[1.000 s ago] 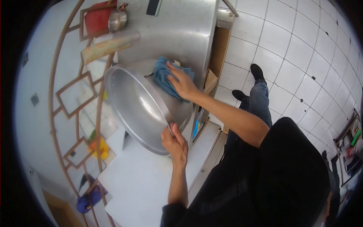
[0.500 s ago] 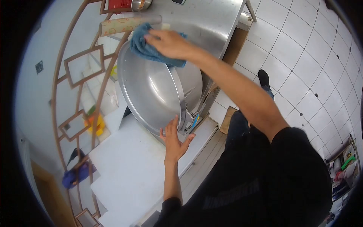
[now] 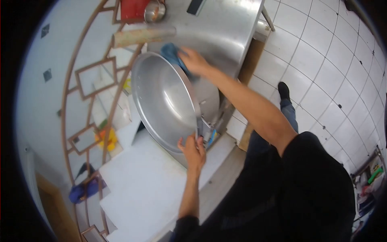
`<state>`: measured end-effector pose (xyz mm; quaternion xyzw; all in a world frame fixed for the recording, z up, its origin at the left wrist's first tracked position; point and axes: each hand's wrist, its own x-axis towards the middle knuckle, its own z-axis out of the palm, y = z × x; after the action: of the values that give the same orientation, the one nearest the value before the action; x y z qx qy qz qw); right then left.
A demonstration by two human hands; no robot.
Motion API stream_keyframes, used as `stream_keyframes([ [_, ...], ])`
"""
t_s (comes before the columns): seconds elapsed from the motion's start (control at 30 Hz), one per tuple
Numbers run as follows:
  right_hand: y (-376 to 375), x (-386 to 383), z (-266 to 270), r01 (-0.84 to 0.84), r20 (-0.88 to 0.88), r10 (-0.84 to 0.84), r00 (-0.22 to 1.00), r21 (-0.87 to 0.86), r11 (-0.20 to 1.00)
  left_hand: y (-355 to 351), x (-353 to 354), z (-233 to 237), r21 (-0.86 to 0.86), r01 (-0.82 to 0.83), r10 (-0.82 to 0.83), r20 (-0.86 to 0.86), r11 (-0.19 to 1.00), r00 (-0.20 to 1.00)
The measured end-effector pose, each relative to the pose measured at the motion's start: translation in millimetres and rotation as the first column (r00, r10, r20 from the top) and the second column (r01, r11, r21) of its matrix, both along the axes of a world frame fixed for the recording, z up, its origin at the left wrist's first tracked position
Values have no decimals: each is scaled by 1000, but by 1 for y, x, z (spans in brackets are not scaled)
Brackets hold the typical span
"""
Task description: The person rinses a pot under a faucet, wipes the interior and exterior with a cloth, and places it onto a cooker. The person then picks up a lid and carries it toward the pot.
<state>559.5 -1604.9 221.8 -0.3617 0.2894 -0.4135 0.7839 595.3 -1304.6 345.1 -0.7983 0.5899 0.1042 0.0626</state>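
two hands (image 3: pixel 194 155) (image 3: pixel 193 61), one pot (image 3: pixel 163 97), one cloth (image 3: pixel 170 52)

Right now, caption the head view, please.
Right hand holds blue cloth against tilted metal pot; left hand grips its rim.

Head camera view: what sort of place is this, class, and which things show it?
Probably a kitchen, perhaps a commercial one: there is a large metal pot, a stainless-steel worktop and a small metal bowl.

The cloth (image 3: pixel 170 52), pressed by the right hand (image 3: pixel 194 61), is now behind the rim of the pot (image 3: pixel 161 97) instead of over it; the left hand (image 3: pixel 193 152), spread half a second ago, grips the rim.
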Motion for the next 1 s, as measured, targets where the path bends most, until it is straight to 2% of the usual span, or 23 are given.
stream_keyframes([
  [0.03,27,3,-15,162,-71,-175,982,-156,974,-8,-1,-4,-52,9,-10,-22,999,1000],
  [0.07,64,-19,-13,232,-58,-237,970,-90,969,-14,-6,-5,-59,10,-11,-18,998,1000],
  [0.1,101,-45,-20,205,-43,-213,976,-150,967,-22,-14,-5,-50,-44,42,-42,998,998],
  [0.17,173,-59,-61,260,-198,-347,917,-364,894,-38,-24,-5,-35,-103,100,-68,994,993],
  [0.2,172,-54,-69,256,-202,-345,917,-364,895,-51,-29,-8,-55,-128,124,-68,990,990],
  [0.27,157,-39,-80,179,-246,-213,946,-151,972,-77,-37,-8,-67,-148,144,-68,987,987],
  [0.3,120,-35,-64,235,-147,-245,958,-83,969,-96,-38,-6,-46,-244,238,-98,969,966],
  [0.33,89,-23,-67,196,-183,-220,958,-139,971,-114,-36,-6,-34,-335,329,-130,942,935],
  [0.37,59,-15,-71,150,-217,-193,957,-202,968,-128,-29,-7,-59,-337,326,-137,940,935],
  [0.43,24,-17,-69,25,-279,-91,956,-233,972,-141,-12,5,36,-421,400,-391,906,829],
  [0.47,15,-29,-67,34,-277,-103,955,-241,970,-135,-4,11,28,-412,389,-394,911,833],
  [0.53,-6,-69,-36,-56,13,55,998,139,989,-100,15,22,-50,-287,189,-644,956,741],
  [0.57,-12,-75,-17,-56,17,55,998,120,991,-81,22,27,-70,-287,177,-643,955,745],
  [0.6,-10,-76,4,63,57,-64,996,30,998,-60,29,33,-40,-129,103,-399,991,911],
  [0.63,-4,-75,24,188,106,-182,978,-46,981,-47,36,32,43,16,-10,-129,999,992],
  [0.73,26,-29,88,186,-246,-331,911,-472,862,-26,54,9,100,55,-55,2,993,998],
  [0.77,42,-4,84,127,-346,-399,849,-599,790,-28,54,8,101,63,-63,-5,993,998],
  [0.83,90,16,78,222,-349,-701,622,-780,585,-41,59,7,212,73,-88,62,975,994],
  [0.87,122,16,78,255,-354,-685,636,-742,620,-36,65,5,208,85,-99,56,974,994],
  [0.9,154,11,76,289,-349,-677,647,-710,642,-33,74,-4,109,243,-251,66,964,966],
  [0.93,189,7,69,343,-280,-585,761,-592,729,-34,79,-10,9,392,-391,94,920,916],
  [0.97,220,-2,62,361,-189,-482,855,-449,817,-33,79,-10,6,399,-398,92,917,913],
  [1.0,236,-24,60,212,-215,-270,939,-259,943,-32,80,-8,-40,502,-496,109,864,861],
])
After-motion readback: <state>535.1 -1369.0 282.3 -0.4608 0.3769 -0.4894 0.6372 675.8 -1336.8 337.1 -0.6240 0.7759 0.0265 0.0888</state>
